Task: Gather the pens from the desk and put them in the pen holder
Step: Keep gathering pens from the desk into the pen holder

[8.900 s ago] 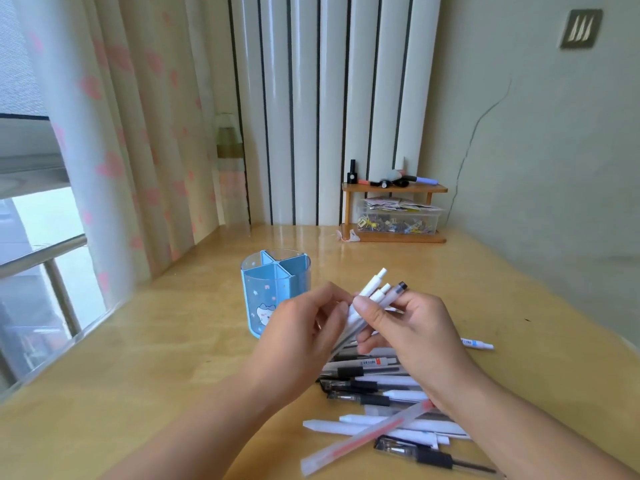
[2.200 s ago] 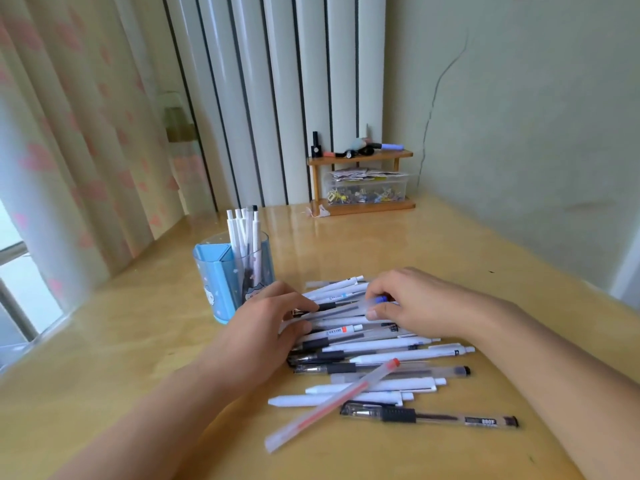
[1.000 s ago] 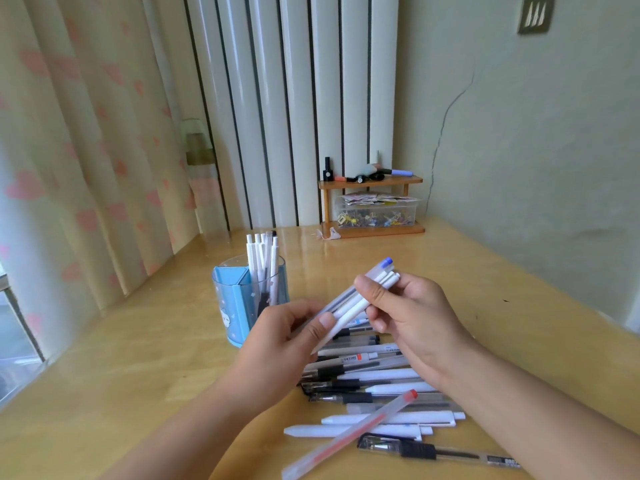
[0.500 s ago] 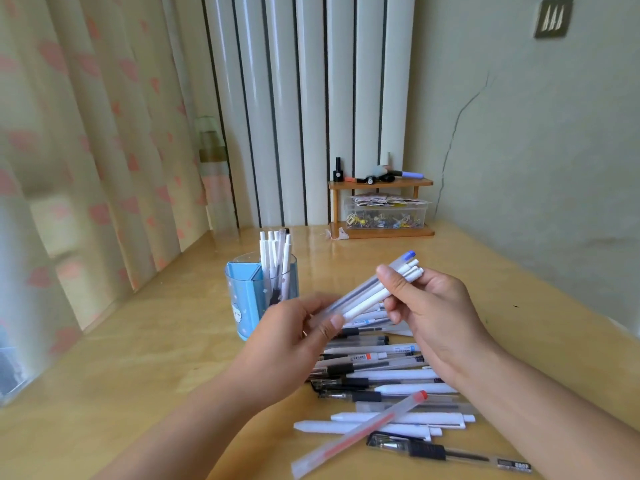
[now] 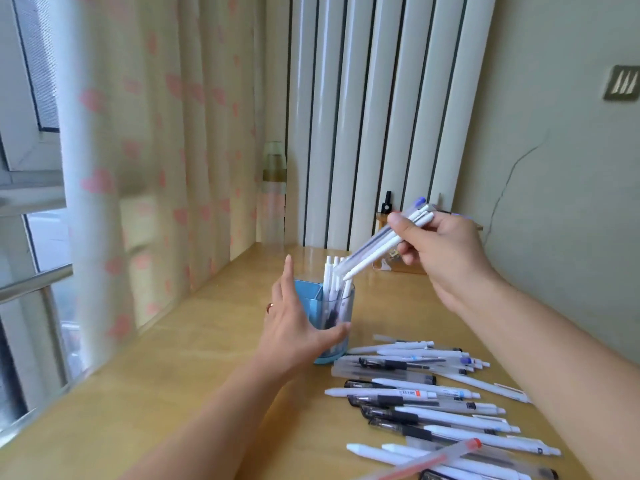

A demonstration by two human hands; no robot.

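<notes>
Head view: wooden desk [image 5: 180,393] beside a heart-print curtain [image 5: 156,150]
Loose pens [image 5: 433,403]: scattered flat on the desk, right of the holder
Pen holder [image 5: 341,313]: blue, divided, upright, white pens standing in its clear compartment
Left hand [image 5: 294,327]: fingers straight and spread wide, thumb against the holder's front
Right hand [image 5: 446,258]: pinches a bundle of pens [image 5: 384,242], tilted tips-down just above the holder's rim

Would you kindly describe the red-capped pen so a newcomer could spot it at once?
Start at the blue pen holder on the desk, then follow the pen pile toward the near edge. The red-capped pen lies slanted across the nearest pens, the only frosted barrel with red ink.
</notes>
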